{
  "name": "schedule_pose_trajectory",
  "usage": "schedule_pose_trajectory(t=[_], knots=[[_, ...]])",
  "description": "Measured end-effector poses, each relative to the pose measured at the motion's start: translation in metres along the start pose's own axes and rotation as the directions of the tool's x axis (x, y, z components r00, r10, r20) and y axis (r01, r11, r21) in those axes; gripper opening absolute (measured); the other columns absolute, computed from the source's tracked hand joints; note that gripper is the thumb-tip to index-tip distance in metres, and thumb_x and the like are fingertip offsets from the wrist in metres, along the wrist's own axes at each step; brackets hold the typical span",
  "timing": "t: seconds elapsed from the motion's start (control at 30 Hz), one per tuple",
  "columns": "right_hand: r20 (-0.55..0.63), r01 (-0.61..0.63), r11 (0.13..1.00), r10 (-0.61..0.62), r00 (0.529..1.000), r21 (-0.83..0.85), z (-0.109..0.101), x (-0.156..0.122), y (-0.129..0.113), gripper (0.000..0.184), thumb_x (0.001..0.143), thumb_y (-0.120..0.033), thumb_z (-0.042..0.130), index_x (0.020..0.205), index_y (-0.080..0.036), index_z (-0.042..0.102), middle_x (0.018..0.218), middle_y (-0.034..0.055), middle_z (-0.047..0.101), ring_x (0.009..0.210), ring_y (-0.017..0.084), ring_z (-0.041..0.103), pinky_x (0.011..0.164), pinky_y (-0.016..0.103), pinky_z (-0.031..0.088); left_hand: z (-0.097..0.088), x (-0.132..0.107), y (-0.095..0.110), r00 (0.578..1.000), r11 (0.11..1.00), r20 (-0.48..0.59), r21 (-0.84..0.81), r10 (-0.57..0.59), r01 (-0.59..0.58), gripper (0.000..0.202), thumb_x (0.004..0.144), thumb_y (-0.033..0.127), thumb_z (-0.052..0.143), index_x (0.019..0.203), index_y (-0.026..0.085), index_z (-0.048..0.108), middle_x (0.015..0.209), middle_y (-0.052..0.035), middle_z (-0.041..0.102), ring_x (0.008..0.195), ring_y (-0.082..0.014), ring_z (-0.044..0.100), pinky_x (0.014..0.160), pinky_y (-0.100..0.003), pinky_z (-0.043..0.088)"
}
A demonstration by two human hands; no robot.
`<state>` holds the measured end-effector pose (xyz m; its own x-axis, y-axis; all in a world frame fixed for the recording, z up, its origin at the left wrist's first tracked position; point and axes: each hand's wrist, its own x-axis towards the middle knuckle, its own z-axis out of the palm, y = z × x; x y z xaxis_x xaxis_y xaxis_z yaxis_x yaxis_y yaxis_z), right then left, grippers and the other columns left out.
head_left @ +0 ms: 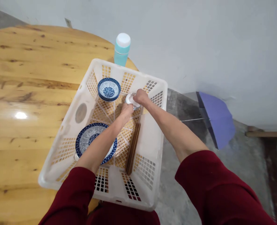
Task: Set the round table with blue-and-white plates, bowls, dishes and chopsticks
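Note:
Both my hands are inside a white plastic basket. My left hand and my right hand close round the edges of a small white round dish, perhaps a stack, near the basket's far right corner. My fingers partly hide it. To its left stands a stack of blue-and-white bowls. A large blue-and-white plate lies at the near left, partly under my left forearm. A bundle of brown chopsticks rests along the right side.
The basket sits on a yellow wooden table with a curved edge, its right part reaching past that edge. Behind it stands a turquoise bottle with a white lid. An open purple umbrella lies on the grey floor by the wall.

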<state>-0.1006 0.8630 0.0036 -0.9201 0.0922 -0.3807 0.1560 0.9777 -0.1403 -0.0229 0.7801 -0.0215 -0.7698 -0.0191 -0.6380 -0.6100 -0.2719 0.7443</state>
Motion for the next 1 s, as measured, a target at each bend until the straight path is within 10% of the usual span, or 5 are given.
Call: schedule_pose_trajectory(t=[1.0], knots=[[0.014,-0.046,0.999,0.046,0.999,0.004,0.003,0.004,-0.002,0.046,0.096,-0.03,0.057,0.133,-0.002,0.064,0.125,0.029,0.071,0.128,0.036,0.064,0.104,0.038,0.052,0.003,0.01,-0.002,0.999,0.998,0.009,0.042,0.036,-0.036,0.026,0.08,0.01,0.06,0.104,0.018,0.065,0.103,-0.0087,0.075,0.105,-0.0218,0.07,0.082,-0.027,0.055]])
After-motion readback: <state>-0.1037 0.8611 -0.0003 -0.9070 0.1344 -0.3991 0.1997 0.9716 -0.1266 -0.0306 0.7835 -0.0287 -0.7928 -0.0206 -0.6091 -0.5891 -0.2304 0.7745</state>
